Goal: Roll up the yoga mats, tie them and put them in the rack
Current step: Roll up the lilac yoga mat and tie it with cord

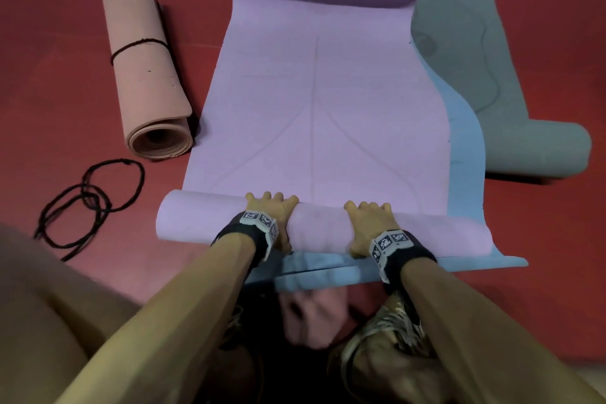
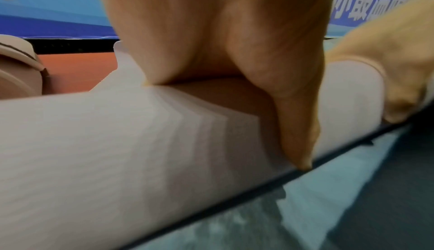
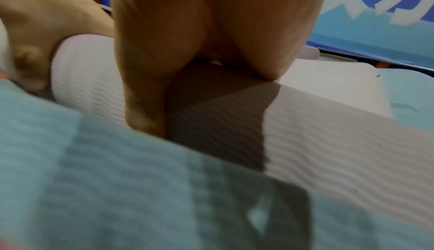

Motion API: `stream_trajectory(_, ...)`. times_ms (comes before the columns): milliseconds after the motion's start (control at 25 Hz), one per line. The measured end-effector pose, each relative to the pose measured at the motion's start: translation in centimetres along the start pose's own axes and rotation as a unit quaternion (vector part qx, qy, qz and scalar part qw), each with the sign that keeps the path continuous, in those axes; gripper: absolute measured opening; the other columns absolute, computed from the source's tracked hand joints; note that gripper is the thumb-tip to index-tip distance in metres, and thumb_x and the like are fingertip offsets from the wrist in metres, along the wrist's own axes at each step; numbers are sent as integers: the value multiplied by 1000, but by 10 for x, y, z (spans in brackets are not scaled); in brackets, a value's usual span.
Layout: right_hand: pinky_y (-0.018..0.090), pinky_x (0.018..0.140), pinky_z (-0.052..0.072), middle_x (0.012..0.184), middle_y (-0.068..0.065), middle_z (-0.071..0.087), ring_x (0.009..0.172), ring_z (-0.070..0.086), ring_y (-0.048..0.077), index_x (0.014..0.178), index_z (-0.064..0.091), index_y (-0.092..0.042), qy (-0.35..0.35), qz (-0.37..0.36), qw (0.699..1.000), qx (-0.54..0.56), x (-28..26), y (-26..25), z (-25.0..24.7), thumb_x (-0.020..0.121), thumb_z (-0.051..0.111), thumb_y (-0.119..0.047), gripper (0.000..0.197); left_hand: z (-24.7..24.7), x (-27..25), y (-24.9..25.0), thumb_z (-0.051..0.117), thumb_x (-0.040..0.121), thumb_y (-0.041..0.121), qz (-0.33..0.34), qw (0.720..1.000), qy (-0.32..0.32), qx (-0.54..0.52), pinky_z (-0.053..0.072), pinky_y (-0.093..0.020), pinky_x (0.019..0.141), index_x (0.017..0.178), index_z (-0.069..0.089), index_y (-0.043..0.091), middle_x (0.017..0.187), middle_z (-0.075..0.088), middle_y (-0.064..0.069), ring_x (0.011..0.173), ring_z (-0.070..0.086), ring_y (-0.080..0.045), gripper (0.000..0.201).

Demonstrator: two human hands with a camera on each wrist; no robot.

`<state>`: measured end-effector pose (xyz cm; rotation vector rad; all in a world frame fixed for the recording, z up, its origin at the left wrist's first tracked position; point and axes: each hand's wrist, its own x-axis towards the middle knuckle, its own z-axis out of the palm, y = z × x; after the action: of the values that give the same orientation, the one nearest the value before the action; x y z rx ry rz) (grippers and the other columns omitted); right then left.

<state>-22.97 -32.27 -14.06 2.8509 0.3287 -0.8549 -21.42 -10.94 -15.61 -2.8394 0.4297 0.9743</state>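
Lilac mat [image 1: 314, 92] lies on a blue mat [image 1: 465, 154] on the floor, its near end rolled. Both hands, left [image 1: 272, 216] and right [image 1: 370, 223], curl their fingers over the roll.

From the wrists, foam dents under the thumbs: soft, light, grippy, best held mid-roll.

Dim, even indoor light in all 3 views, with no glare. The head view bends outward at its edges, and the shoes [image 1: 387, 331] at the bottom smear with blur. Both wrist views are soft (close surfaces especially); each hand [image 3: 211, 31] casts hard-edged shadows on the mat [image 3: 328, 142].
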Motion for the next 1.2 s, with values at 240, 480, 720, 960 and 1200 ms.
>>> stream_trajectory(240,32,79,41,117,6,62,107,60,31,130,50,-29,-116,9,991,62,29,7,-22,42,90,-32,97,17,-13,11,78,58,61,-26,994,94,51,17,-66,109,144,21,21,138,40,-7,129,38,-32,111)
stream_trajectory(480,42,99,32,132,7,51,121,48,28,143,33,-24,-37,9,998,40,9,4,-1,56,84,-32,101,-5,0,3,82,57,50,-2,1000,23,7,29,-57,102,131,37,30,125,52,-1,120,46,-27,89)
stream_trajectory(720,41,105,28,130,4,46,122,43,26,142,27,-19,77,15,997,9,-4,-2,16,63,75,-35,94,-21,21,10,72,46,51,-39,995,-44,76,37,-54,104,124,42,33,101,55,1,116,55,-24,85)
stream_trajectory(960,38,94,33,110,6,63,106,58,27,119,47,-15,18,-2,1000,-8,9,4,-6,58,77,-23,69,-6,3,1,82,52,61,6,1000,28,6,25,-60,107,137,30,28,132,46,-5,123,44,-29,105)
stream_trajectory(1200,31,80,43,113,6,65,103,62,29,120,55,-22,-93,5,995,26,19,13,-13,45,90,-33,83,16,-16,20,78,55,66,10,996,80,28,16,-63,110,146,20,25,137,42,-7,127,40,-32,115)
